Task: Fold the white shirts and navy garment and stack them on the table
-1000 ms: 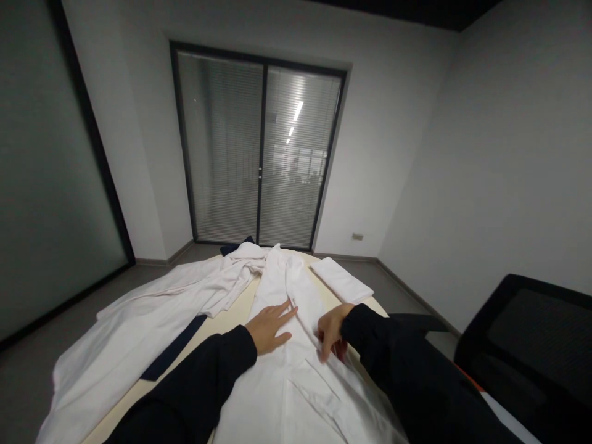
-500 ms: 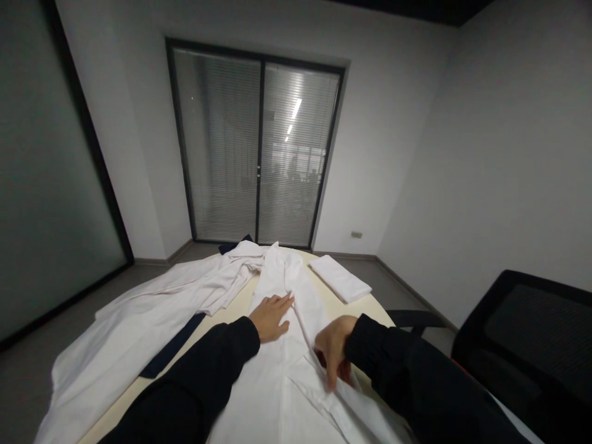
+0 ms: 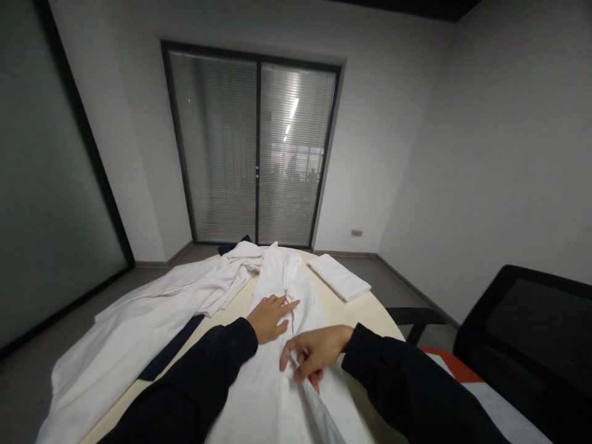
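A long white coat (image 3: 259, 388) lies lengthwise on the round cream table (image 3: 380, 314), its upper end toward the far edge. My left hand (image 3: 271, 319) rests on the coat's middle, palm down and fingers spread. Close to it on the right, my right hand (image 3: 314, 354) pinches the coat's front edge between thumb and fingers. From that pinch the cloth hangs in a raised fold (image 3: 319, 410) running down toward me. The exact grip of the fingertips is partly hidden by the hand.
Another white garment (image 3: 139, 333) drapes over the table's left side, with dark blue cloth (image 3: 173, 348) beneath it. A neatly folded white cloth (image 3: 340, 277) sits at the right rear. A black mesh chair (image 3: 527, 333) stands to the right, something orange-red (image 3: 456, 365) by its seat.
My right hand has moved left and slightly up, carrying the coat's right edge inward over the middle. My left hand stays in nearly the same place, fingers spread.
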A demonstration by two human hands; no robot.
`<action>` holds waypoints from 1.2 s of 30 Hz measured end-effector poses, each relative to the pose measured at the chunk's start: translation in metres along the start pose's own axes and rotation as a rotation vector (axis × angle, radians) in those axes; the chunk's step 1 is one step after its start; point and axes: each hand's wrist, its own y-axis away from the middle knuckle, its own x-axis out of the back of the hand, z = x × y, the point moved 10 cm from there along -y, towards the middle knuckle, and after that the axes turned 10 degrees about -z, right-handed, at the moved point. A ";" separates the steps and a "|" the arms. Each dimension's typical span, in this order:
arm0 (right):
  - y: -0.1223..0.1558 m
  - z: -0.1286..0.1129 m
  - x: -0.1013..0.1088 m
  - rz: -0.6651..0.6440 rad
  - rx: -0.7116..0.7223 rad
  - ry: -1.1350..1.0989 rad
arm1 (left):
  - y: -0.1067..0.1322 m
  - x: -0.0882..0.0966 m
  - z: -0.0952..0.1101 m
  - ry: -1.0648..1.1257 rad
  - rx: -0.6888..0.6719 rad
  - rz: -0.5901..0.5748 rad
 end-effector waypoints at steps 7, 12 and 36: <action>0.011 -0.003 -0.001 -0.034 0.127 -0.034 | 0.001 -0.007 -0.020 0.150 0.088 0.055; 0.019 0.001 -0.005 -0.133 0.172 -0.161 | -0.002 -0.011 -0.021 0.127 0.066 0.030; 0.081 0.097 0.165 1.403 0.087 0.237 | -0.004 -0.003 -0.021 0.216 0.082 -0.009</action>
